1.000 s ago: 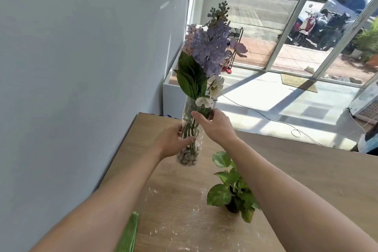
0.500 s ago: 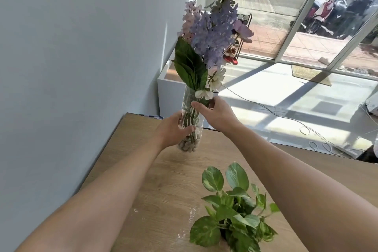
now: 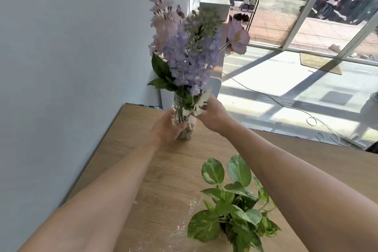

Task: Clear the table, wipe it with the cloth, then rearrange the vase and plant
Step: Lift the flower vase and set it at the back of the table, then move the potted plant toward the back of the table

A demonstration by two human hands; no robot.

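Vase stands upright between my hands, long axis vertical, its base on or just above the counter near the far corner; left hand wraps the lower glass, right hand grips just beside the rim. Plant sits nearer me, under my right forearm, well apart from the vase

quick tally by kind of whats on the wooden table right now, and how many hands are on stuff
Glass vase of flowers: 1, gripped low by the left hand, with the right hand at its rim
Potted plant: 1
Hands: 2
Total on the table: 2 things; no cloth in view
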